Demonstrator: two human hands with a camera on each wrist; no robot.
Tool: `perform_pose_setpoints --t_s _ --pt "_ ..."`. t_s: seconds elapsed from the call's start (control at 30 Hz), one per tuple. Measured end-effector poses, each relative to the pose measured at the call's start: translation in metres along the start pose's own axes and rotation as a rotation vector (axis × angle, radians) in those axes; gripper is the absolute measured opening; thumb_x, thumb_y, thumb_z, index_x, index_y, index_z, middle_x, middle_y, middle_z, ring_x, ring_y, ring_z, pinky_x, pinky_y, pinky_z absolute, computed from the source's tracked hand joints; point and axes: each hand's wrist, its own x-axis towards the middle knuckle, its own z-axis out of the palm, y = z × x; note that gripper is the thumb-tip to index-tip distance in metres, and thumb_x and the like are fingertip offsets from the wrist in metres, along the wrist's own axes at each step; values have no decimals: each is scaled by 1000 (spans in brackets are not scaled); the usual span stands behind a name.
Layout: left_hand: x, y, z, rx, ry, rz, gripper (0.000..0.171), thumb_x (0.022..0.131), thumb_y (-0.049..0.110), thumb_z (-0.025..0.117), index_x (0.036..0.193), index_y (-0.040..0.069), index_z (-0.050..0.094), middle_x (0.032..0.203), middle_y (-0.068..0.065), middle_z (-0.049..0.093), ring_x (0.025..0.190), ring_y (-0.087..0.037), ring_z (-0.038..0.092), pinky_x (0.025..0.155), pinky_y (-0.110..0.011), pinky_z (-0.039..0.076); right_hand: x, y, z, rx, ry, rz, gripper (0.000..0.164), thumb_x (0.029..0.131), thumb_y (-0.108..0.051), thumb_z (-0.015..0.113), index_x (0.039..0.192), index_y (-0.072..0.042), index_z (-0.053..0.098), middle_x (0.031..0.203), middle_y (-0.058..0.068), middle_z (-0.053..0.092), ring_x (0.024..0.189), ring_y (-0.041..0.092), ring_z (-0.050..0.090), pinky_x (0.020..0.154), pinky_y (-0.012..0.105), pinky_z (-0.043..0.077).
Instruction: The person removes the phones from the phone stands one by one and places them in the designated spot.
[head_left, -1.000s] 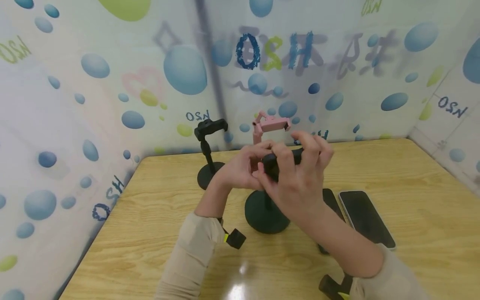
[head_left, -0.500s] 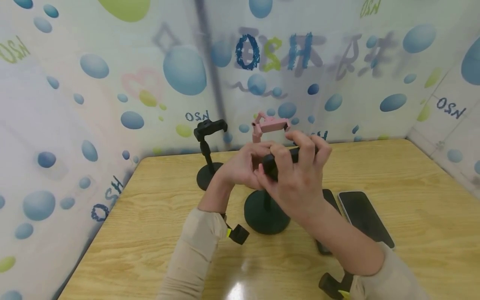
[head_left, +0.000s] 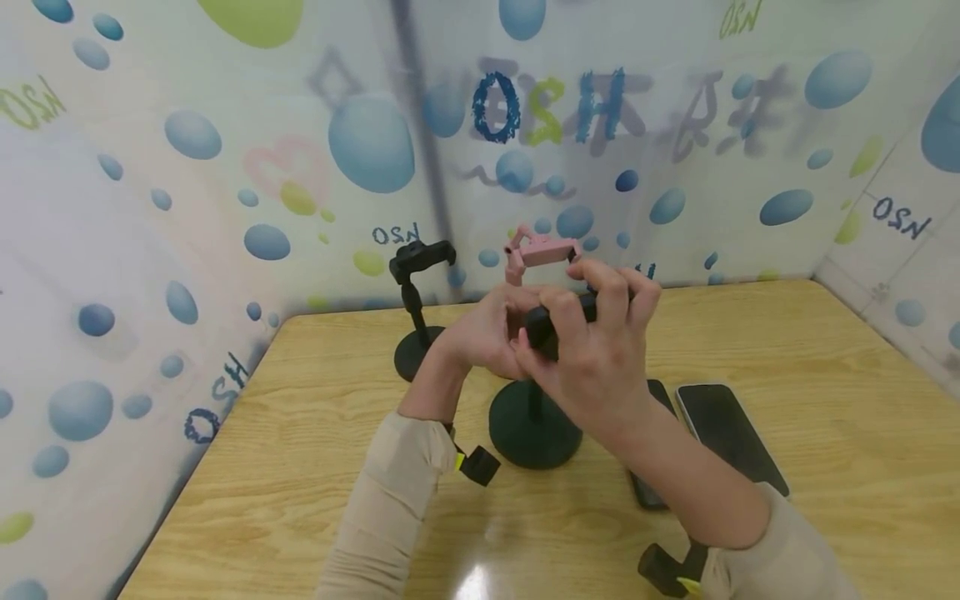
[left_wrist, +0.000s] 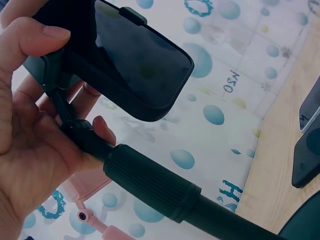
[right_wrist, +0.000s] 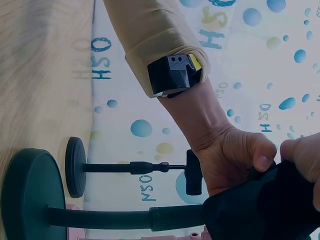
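A dark green phone stand (head_left: pixel 534 429) stands on the wooden table, its round base flat and its pole rising to both hands. In the left wrist view, a black smartphone (left_wrist: pixel 145 62) sits in the stand's holder, with a small clamp tab (left_wrist: pixel 133 15) over its edge. My left hand (head_left: pixel 487 333) grips the holder and thin neck from behind, thumb on the holder and fingers curled around the neck. My right hand (head_left: pixel 600 367) holds the phone by its edges with bent fingers, covering much of it in the head view.
A black phone stand (head_left: pixel 412 300) stands at the back left, and a pink one (head_left: pixel 540 250) behind the hands. Two more phones lie right of the green base: a black phone (head_left: pixel 649 492), partly under the right forearm, and a white-edged phone (head_left: pixel 731 433). A patterned cloth backdrop encloses the table.
The right hand's fingers have shifted slightly left, the index finger lower toward the phone's far edge. The left forearm has moved a little right. Both hands keep their hold.
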Motion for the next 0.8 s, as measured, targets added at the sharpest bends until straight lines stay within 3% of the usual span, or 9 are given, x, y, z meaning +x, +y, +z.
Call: perform_pose_setpoints --t_s 0.2,0.43,0.6,0.8 --pt "-2 2 3 -54 2 -24 48 62 -3 66 97 29 68 99 4 58 85 -21 50 76 -36 46 -1 -2 -11 217 -74 43 28 77 -23 56 91 -1 50 105 26 40 93 40 38 73 56 24" --pt "-1 1 6 -54 46 -63 41 64 -4 63 100 13 68 103 -2 57 91 -23 49 82 -38 46 -4 2 -13 219 -79 45 27 79 -23 53 93 0 52 106 26 39 92 42 36 73 57 23" --pt "-3 1 6 -36 44 -47 40 67 7 68 103 25 65 103 -3 55 88 -23 48 75 -35 47 -4 1 -14 222 -88 34 28 81 -25 51 93 0 51 106 27 39 93 43 36 73 57 24" --pt "-4 0 7 -64 46 -64 37 68 16 71 103 27 65 102 -3 53 87 -22 49 72 -33 47 -4 1 -14 219 -88 34 29 83 -27 49 92 0 50 106 27 40 92 43 35 72 57 25"
